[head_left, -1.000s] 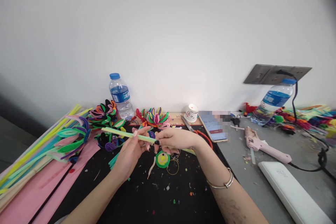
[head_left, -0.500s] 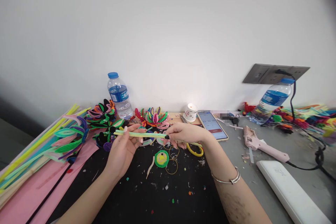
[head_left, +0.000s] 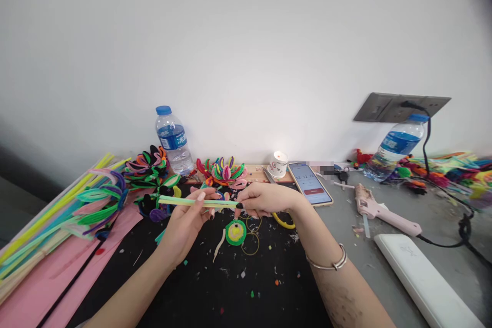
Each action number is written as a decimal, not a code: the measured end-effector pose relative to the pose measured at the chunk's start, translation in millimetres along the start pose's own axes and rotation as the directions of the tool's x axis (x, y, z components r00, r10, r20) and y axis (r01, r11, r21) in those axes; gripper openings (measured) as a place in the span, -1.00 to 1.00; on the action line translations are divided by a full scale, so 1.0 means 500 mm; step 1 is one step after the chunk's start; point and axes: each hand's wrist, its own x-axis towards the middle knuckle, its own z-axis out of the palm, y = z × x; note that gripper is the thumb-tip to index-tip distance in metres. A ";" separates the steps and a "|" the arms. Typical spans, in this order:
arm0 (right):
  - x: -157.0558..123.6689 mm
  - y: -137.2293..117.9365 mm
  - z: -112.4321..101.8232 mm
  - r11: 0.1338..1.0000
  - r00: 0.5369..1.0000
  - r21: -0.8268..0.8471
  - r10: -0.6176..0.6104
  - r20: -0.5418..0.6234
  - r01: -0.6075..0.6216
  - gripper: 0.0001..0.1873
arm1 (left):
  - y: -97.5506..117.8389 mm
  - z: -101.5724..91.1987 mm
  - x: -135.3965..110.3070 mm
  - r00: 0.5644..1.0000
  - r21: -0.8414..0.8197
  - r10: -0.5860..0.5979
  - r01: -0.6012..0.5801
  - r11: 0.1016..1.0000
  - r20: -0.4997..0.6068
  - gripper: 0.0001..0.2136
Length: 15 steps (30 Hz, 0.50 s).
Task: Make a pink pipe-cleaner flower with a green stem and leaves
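Observation:
Between my hands runs a small bundle of pale yellow and mint-green pipe cleaners (head_left: 221,204), held level above the black mat (head_left: 184,292). My left hand (head_left: 188,220) is closed on its middle with thumb and fingers, and the left ends stick out past the thumb. My right hand (head_left: 261,201) pinches the bundle's right end. Below them on the mat lies a green and yellow coiled disc (head_left: 236,232), beside a thin cream strip (head_left: 219,246) and a rubber band (head_left: 250,244). A yellow ring (head_left: 283,221) is partly hidden by my right wrist.
Pipe-cleaner flowers (head_left: 225,170) and a water bottle (head_left: 171,141) stand at the back. Loose pipe cleaners (head_left: 49,215) lie left on pink paper (head_left: 34,297). To the right are a phone (head_left: 310,184), a paper cup (head_left: 278,165), a corded glue gun (head_left: 388,213) and a white power bank (head_left: 418,282).
The bundle has shifted left, with more of it sticking out past my left thumb. My right fingers now grip near its right end, where a length extended beyond them before.

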 end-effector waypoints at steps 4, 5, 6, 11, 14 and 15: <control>0.018 -0.005 0.016 0.997 0.996 0.017 -0.074 0.049 0.073 -0.71 | -0.009 0.004 -0.008 0.994 0.222 -0.004 -0.020 0.975 0.109 -0.78; 0.023 -0.006 0.022 0.996 0.995 0.020 -0.084 0.054 0.083 -0.72 | -0.011 0.005 -0.011 0.992 0.307 0.001 -0.040 0.951 0.126 -0.78; 0.029 -0.007 0.027 0.996 0.994 0.023 -0.092 0.057 0.090 -0.72 | -0.012 0.005 -0.013 0.990 0.390 0.009 -0.063 0.919 0.139 -0.77; 0.047 -0.011 0.049 0.993 0.993 0.077 -0.090 0.077 0.084 -0.75 | -0.013 0.012 -0.021 0.989 0.544 -0.016 -0.066 0.836 0.145 -0.66; 0.041 -0.006 0.043 0.993 0.997 0.112 -0.051 0.065 0.044 -0.76 | -0.011 0.015 -0.020 0.996 0.531 -0.011 -0.037 0.847 0.088 -0.63; 0.035 -0.004 0.038 0.992 0.998 0.123 -0.038 0.052 0.031 -0.76 | -0.009 0.014 -0.020 0.997 0.531 0.002 -0.041 0.847 0.074 -0.63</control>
